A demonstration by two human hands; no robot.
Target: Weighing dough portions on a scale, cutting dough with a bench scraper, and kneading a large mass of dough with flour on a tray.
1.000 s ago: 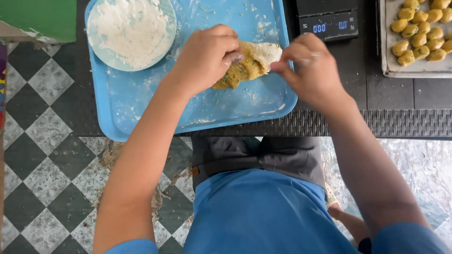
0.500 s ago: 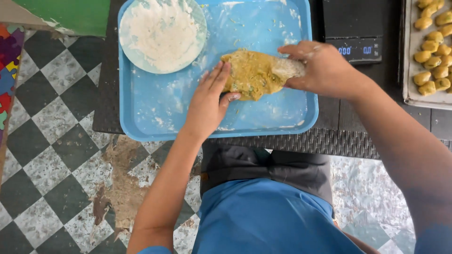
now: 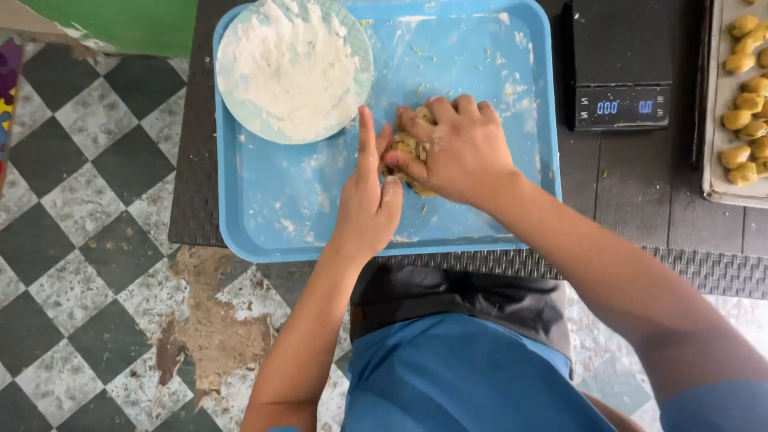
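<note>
Left hand now braces the dough lump edge-on, fingers straight and together. Right hand, previously at its end, now clamps over it on the blue tray: pressing underway. Flour plate beyond.

One blue tray, one plate of flour, one dough lump, one digital scale, and ten visible dough pieces on the right-edge baking tray.

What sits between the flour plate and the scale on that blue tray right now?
In the head view, both hands and the dough: right hand cups the yellowish dough lump, left hand presses its side. Otherwise only flour-smeared tray between plate and scale.
</note>
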